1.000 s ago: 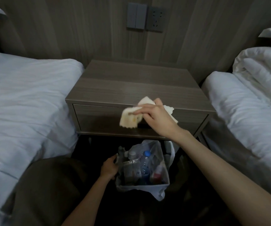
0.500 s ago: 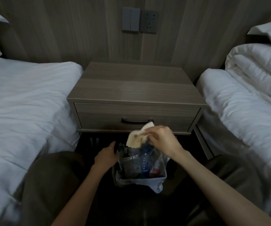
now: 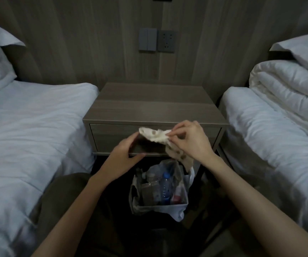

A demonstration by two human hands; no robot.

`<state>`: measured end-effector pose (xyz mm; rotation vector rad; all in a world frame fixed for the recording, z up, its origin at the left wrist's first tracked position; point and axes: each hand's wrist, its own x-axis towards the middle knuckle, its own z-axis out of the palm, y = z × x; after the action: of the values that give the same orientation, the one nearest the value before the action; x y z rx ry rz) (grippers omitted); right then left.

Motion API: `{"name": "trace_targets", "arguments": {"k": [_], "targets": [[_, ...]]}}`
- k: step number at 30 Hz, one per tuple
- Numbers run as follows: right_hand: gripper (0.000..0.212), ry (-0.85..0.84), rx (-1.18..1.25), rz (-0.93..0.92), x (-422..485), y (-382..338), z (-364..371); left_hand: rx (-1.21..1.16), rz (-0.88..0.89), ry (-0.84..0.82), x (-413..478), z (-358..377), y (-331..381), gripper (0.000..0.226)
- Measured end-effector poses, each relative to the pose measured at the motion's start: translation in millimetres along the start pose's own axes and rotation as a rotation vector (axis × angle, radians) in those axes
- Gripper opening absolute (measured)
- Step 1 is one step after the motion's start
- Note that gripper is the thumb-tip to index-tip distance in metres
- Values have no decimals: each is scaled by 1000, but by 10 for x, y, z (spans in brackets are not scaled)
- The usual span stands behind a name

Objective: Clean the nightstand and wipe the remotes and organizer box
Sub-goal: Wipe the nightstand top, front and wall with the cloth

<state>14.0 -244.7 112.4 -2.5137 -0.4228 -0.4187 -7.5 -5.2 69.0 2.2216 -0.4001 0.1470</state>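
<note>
Okay, nearest first: the trash bin point(image 3: 160, 193), lined with a plastic bag and holding bottles, sits on the floor at 6 o'clock, right below your hands. Above it, both hands meet on the cloth point(image 3: 154, 135), which is in the air in front of the drawer and not touching it. Your right hand point(image 3: 190, 140) pinches the cloth's right end at 3 o'clock, and a tail droops under the wrist toward the bin. Your left hand point(image 3: 122, 155) is at 9 o'clock with its fingers nearly straight. The tips touch the cloth's left edge and the thumb is spread away below, so it's not a real grip.

The cloth shows dark spots, so I'd call this a refold between wipes. Next you likely need a clean face turned out, one hand freed, then a move back to the surface.

The table point(image 3: 155, 106) is at 12 o'clock, just past the cloth, with its drawer closed. No remotes or organizer box are in view. The left bed point(image 3: 29, 127) is at 9 o'clock and the right bed point(image 3: 279, 138) at 3 o'clock. The wall switch point(image 3: 147, 41) and socket point(image 3: 167, 41) are farthest, at 12 o'clock.
</note>
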Motion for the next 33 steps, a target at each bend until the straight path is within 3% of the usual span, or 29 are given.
{"name": "trace_targets", "arguments": {"k": [3, 6, 8, 12, 14, 20, 25, 30, 33], "targets": [[10, -82, -16, 30, 42, -116, -148, 0, 10, 28, 111, -156, 279, 84], [9, -11, -21, 76, 71, -105, -238, 46, 52, 26, 193, -266, 433, 94], [9, -104, -37, 45, 87, -130, -288, 69, 81, 20, 235, -334, 495, 99], [10, -82, 46, -74, 189, -213, -452, 111, 171, -65, 334, -406, 627, 102], [11, -108, 91, -104, 247, -305, -570, 149, 181, -114, 377, -421, 708, 93], [9, 16, 133, -175, 485, -549, -1049, 97, 126, -207, 546, -459, 933, 23], [11, 122, 5, -191, 701, -413, -1307, 46, 86, -100, 706, -627, 1073, 14], [16, 134, -120, -17, 860, -94, -1334, -20, -16, 42, 915, -964, 1175, 17], [20, 90, -37, 128, 915, -98, -1351, -76, -79, 84, 1042, -1086, 1266, 14]]}}
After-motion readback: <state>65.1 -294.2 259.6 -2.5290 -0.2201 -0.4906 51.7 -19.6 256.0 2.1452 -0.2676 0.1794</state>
